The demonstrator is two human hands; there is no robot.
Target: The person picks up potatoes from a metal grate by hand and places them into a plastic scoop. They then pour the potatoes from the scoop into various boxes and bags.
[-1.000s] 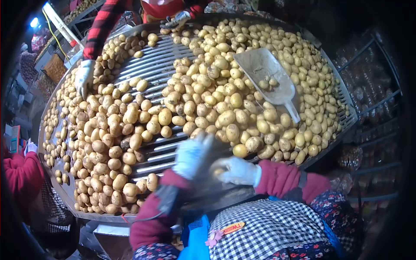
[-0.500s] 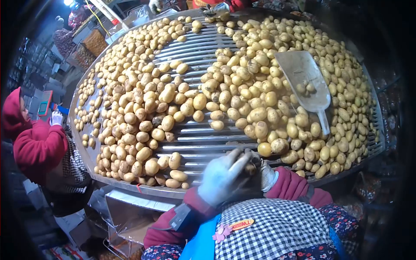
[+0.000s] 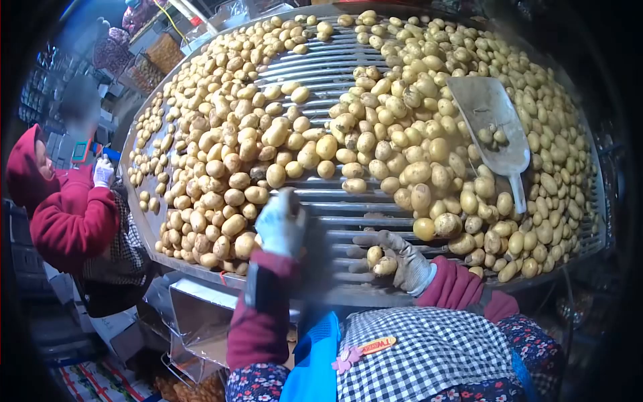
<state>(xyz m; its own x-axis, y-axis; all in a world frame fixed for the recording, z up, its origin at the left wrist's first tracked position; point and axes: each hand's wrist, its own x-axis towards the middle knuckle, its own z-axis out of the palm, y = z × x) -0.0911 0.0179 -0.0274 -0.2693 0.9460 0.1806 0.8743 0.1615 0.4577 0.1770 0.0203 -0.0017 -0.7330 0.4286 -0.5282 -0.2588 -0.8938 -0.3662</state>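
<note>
My left hand (image 3: 278, 226), in a pale work glove with dirty fingertips, is over the bars at the edge of the left potato heap (image 3: 228, 167). Its fingers point away from me and are blurred; whether a potato is in them I cannot make out. Low over the bars near the front edge, my right hand (image 3: 410, 264), in a soiled grey glove, has its fingers curled around two small potatoes (image 3: 383, 265). Metal bars (image 3: 348, 221) of the sorting table show between the left heap and the right heap (image 3: 435, 147).
A scoop (image 3: 492, 127) with a few small potatoes in it lies on the right heap. To the left stands a person in a red hooded top (image 3: 74, 214), a gloved hand near a device with a green screen (image 3: 81, 151). Cardboard boxes (image 3: 201, 315) are below the front edge.
My hands, close together before, have parted. The left has moved left and away from me to the left heap; the right has stayed near the front, and two potatoes now show in it.
</note>
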